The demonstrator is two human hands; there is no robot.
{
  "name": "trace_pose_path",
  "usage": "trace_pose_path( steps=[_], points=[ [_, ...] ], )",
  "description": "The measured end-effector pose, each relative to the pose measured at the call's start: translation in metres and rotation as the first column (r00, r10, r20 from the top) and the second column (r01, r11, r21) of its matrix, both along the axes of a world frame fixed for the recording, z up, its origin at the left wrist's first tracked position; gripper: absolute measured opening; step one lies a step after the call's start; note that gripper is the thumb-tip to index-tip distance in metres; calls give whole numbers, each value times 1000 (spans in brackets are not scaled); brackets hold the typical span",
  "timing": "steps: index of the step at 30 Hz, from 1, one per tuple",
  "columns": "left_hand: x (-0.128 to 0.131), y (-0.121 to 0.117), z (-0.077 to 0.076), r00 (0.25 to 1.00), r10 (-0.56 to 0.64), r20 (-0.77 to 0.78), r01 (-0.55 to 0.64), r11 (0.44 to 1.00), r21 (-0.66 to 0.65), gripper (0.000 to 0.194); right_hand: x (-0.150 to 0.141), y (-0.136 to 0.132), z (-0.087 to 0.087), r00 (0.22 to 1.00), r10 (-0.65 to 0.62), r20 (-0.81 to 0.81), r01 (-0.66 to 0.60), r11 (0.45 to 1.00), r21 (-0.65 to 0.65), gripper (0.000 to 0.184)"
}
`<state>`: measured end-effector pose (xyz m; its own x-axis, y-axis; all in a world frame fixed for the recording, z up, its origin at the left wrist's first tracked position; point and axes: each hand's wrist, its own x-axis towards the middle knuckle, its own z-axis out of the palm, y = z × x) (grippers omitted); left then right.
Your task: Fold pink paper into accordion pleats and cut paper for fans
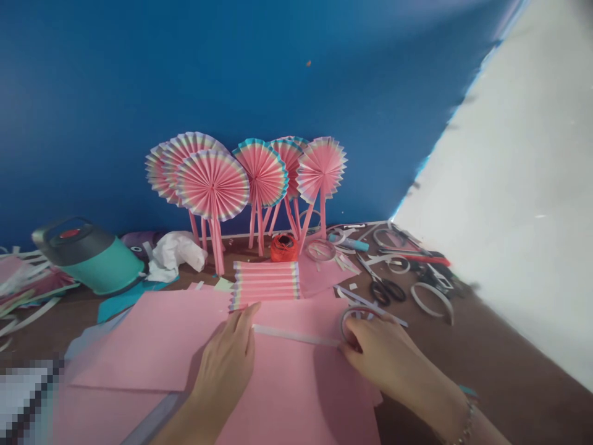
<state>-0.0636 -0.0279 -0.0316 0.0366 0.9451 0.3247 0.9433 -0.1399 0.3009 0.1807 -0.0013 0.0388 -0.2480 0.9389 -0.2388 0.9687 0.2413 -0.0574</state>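
A whitish strip of tape (pixel 296 335) stretches across a sheet of pink paper (pixel 296 395) in front of me. My left hand (pixel 229 352) lies on the paper with its fingers stretched out, the fingertips beside the strip's left end. At the strip's other end, my right hand (pixel 389 346) is closed on the tape roll (pixel 343 321), its thumb and fingers partly hiding it. Just beyond the sheet lies a pleated piece of pink paper (pixel 266 284) with pale multicoloured edges. Another pink sheet (pixel 152 340) is under and left of my left hand.
Several pink pleated paper fans (pixel 213 185) lean against the blue wall (pixel 139 74). A teal-and-grey container (pixel 99 256) and crumpled white tissue (pixel 176 254) stand left. Red string (pixel 284 247) sits mid-back. Scissors (pixel 382 287), a glue stick (pixel 354 243) and tape rings (pixel 433 300) lie right.
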Motion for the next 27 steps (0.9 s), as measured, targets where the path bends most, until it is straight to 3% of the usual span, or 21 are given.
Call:
trace_pose_path(
  steps=[7, 15, 27],
  points=[
    [-7, 3, 15, 983, 64, 174, -30, 981, -193, 34, 4, -2, 0, 997, -22, -75, 22, 1000, 1, 16],
    [-9, 2, 24, 964, 97, 247, -34, 968, -248, 35, 7, -4, 2, 993, -9, -121, 6, 1000, -30, 20],
    [-16, 1, 13, 891, 94, 444, 46, 955, -293, 40, 7, -5, 3, 989, -39, -141, 29, 997, -78, 17]
  ],
)
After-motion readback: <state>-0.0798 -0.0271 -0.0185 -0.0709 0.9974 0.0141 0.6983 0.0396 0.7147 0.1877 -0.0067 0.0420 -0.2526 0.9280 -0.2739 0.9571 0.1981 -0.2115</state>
